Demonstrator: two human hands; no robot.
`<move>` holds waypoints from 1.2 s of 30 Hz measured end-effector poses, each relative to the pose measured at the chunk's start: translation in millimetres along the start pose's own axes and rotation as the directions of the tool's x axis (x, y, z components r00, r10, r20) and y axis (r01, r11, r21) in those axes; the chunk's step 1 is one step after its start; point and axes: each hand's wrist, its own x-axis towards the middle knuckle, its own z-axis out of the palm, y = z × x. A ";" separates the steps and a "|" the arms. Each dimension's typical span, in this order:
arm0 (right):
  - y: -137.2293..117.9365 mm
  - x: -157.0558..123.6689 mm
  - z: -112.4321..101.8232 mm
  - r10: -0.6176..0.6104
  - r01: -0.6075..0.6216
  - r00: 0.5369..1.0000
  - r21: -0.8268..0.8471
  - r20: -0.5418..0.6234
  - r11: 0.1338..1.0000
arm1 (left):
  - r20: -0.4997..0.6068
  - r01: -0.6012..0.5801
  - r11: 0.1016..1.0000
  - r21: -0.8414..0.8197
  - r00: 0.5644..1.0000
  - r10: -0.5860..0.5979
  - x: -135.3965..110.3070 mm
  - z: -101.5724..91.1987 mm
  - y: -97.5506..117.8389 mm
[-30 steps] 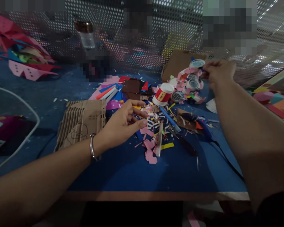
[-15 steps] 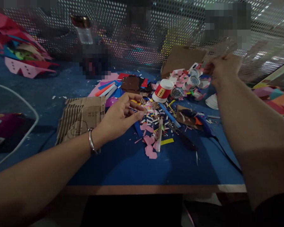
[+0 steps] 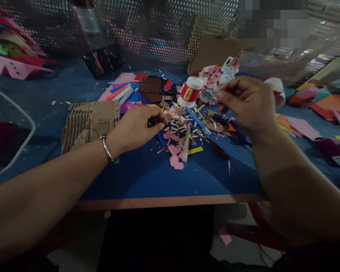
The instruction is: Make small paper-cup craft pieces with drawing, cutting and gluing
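Observation:
My left hand, a metal bangle on its wrist, rests on the blue table at the edge of a heap of paper scraps. Its fingers are curled in a pinch on the scraps, and what they hold is hidden. My right hand hovers above the right side of the heap with its fingers closed. A white paper cup with a red band sticks out behind it, blurred, apparently in its grip. An upturned white and red paper cup stands beyond the heap, with a blue pen lying near it.
Corrugated cardboard lies left of my left hand. Coloured paper sheets and a pile of cups sit further back, before a perforated metal screen. More paper lies far left and right. A white cable curves at the left. The table's wooden edge is close.
My right hand has pulled back from the cup pile toward me and now has a cup with it. My left hand's fingers have curled shut on the scraps. The view has tilted down.

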 end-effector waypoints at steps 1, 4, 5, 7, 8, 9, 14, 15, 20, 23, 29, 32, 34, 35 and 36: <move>-5.3 -7.8 3.0 0.000 0.002 0.998 -0.026 0.065 1.000 | 0.029 -0.012 0.999 0.030 1.000 0.011 -0.9 -0.5 2.4; -14.2 -23.3 9.3 -0.019 0.054 0.957 -0.115 0.290 0.992 | 0.114 -0.055 0.984 0.167 0.993 0.036 -2.6 -1.2 7.3; -15.5 -26.4 10.9 -0.028 0.083 0.936 -0.143 0.351 0.986 | 0.142 -0.076 0.970 0.230 0.989 0.044 -2.8 -1.2 7.5; -16.7 -31.0 13.9 -0.032 0.134 0.888 -0.191 0.459 0.972 | 0.186 -0.099 0.936 0.339 0.982 0.037 -2.1 -1.6 5.5; -17.0 -32.8 15.3 -0.028 0.156 0.862 -0.212 0.506 0.965 | 0.196 -0.094 0.925 0.367 0.980 0.022 -1.3 -2.0 3.5; -17.3 -34.3 16.6 -0.021 0.172 0.836 -0.225 0.549 0.959 | 0.199 -0.079 0.923 0.376 0.980 0.003 -0.3 -2.7 1.1; -19.8 -40.3 20.6 0.008 0.244 0.700 -0.249 0.714 0.937 | 0.140 -0.052 0.902 0.429 0.990 -0.009 4.0 -7.9 -10.2; -20.4 -41.0 21.1 0.015 0.256 0.674 -0.253 0.739 0.933 | 0.136 -0.056 0.895 0.442 0.991 -0.005 4.3 -8.6 -11.7; -22.7 -42.4 23.6 0.011 0.276 0.609 -0.225 0.793 0.935 | 0.218 -0.128 0.890 0.438 0.975 0.033 4.9 -7.6 -15.7; -23.5 -42.1 23.5 0.014 0.277 0.612 -0.231 0.791 0.933 | 0.200 -0.121 0.873 0.472 0.979 0.027 6.0 -9.5 -12.8; -24.1 -40.6 18.4 0.033 0.319 0.610 -0.283 0.792 0.905 | 0.129 -0.033 0.834 0.551 0.991 -0.046 10.3 -21.1 -7.6; -23.6 -38.2 14.1 0.046 0.300 0.621 -0.292 0.783 0.908 | 0.176 -0.022 0.829 0.559 0.980 -0.092 13.0 -20.4 -9.3; -21.9 -33.7 11.5 0.044 0.273 0.676 -0.304 0.736 0.913 | 0.161 -0.014 0.838 0.546 0.983 -0.089 14.0 -17.3 -9.5; -20.4 -29.9 10.6 0.042 0.256 0.719 -0.321 0.693 0.912 | 0.146 -0.009 0.841 0.541 0.986 -0.083 14.1 -15.5 -9.2; -18.3 -24.9 10.0 0.039 0.239 0.768 -0.343 0.639 0.909 | 0.134 -0.008 0.844 0.537 0.988 -0.076 14.1 -13.8 -8.8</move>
